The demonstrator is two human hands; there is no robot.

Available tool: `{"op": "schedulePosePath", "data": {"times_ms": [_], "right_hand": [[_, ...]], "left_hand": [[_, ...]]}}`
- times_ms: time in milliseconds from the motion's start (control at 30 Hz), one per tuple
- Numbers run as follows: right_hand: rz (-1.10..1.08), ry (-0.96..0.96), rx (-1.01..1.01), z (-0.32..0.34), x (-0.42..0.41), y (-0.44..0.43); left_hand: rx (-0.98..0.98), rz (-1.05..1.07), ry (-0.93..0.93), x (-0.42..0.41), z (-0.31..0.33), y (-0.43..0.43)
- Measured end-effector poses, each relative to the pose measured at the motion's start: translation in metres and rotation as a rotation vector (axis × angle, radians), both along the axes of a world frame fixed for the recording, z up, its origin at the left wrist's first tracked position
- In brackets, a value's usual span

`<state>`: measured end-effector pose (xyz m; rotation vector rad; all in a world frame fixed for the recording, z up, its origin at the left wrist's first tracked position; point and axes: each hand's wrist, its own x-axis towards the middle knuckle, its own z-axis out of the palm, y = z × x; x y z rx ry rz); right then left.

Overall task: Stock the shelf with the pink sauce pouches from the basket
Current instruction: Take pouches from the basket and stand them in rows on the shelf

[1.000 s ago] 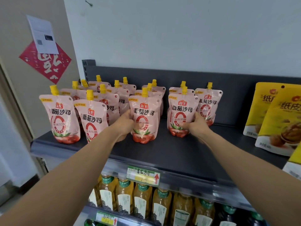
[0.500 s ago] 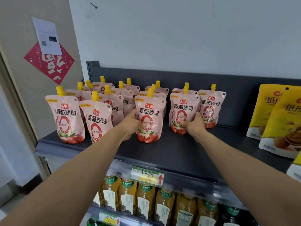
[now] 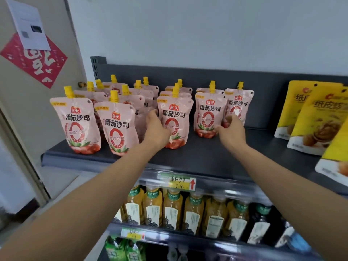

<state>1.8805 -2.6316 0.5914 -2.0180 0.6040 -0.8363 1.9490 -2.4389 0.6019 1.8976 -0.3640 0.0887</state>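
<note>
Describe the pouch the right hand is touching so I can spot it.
Find the dark top shelf with the pink sauce pouches. The right hand touches the rightmost pouch, set farther back than the others in front, nearest the yellow walnut bags.

Shop, dark shelf (image 3: pixel 197 159) with price tag (image 3: pixel 177 182), rows of pouches (image 3: pixel 174 119), bottled drinks (image 3: pixel 172 211) below
</note>
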Motion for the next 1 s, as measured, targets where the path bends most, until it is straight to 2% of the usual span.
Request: {"op": "schedulePosePath", "data": {"times_ms": [133,300,500,667,900,967,1000], "right_hand": [[0.016,-0.046,-0.051,-0.002,-0.033,0.025],[0.062,-0.094,-0.111,-0.014,-0.084,0.057],[0.132,-0.005,-0.208,-0.057,-0.152,0.091],[0.321,0.232,-0.216,-0.121,-0.193,0.104],[0.472,0.594,0.007,-0.229,-0.240,0.096],[0.503,0.696,0.002,-0.256,-0.251,0.096],[0.520,0.741,0.002,-0.267,-0.255,0.097]], "left_hand": [[0.071,0.036,-0.256,-0.021,0.001,0.005],[0.013,-0.124,-0.502,-0.060,-0.003,0.009],[0.018,-0.343,-0.534,-0.116,-0.042,0.015],[0.122,-0.413,-0.394,-0.147,-0.098,0.029],[0.514,-0.542,-0.005,-0.187,-0.203,0.048],[0.540,-0.506,0.048,-0.204,-0.230,0.057],[0.479,-0.456,0.175,-0.211,-0.243,0.058]]}}
